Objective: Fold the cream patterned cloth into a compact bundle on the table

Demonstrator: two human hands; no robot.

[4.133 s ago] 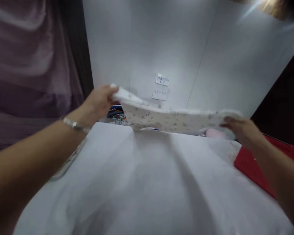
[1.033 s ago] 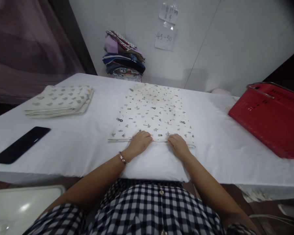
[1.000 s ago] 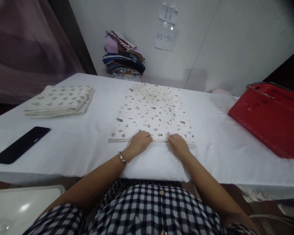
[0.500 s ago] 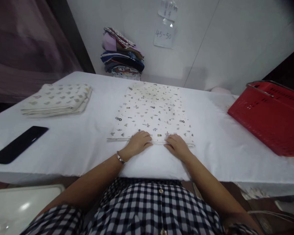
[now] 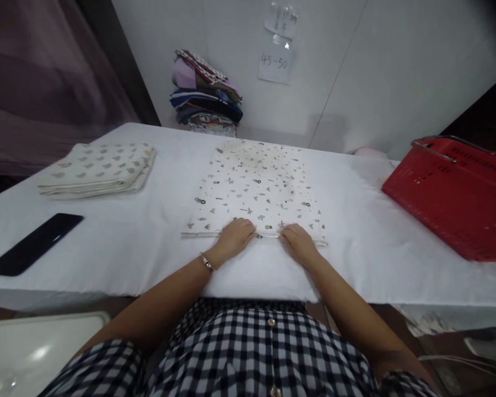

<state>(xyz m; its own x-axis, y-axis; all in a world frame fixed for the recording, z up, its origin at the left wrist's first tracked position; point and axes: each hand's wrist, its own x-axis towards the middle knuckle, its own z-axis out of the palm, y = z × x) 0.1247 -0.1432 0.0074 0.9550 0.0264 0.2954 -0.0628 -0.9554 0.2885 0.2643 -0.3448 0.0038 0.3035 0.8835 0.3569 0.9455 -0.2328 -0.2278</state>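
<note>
A white cloth (image 5: 256, 187) with small printed motifs lies folded flat on the white-covered table (image 5: 165, 220), its near edge showing stacked layers. My left hand (image 5: 236, 236) grips that near edge left of its middle, thumb tucked under and fingers on top. A bracelet circles the left wrist. To the right, my right hand (image 5: 298, 241) pinches the same edge in a like way. Between the hands the edge is slightly lifted and its layers show. The thumbs are mostly hidden by the fingers and the cloth.
A folded leaf-patterned cloth (image 5: 101, 168) lies at the left, with a black phone (image 5: 33, 244) nearer me. At the right stands a red basket (image 5: 454, 198) with a metal handle. Stacked folded fabrics (image 5: 206, 94) rise beyond the far edge, beside a wall with paper signs (image 5: 275, 60).
The near edge between my hands is curled up a little more, showing a dark motif beneath. Both hands have closed more on the edge; the cloth otherwise stays in place.
</note>
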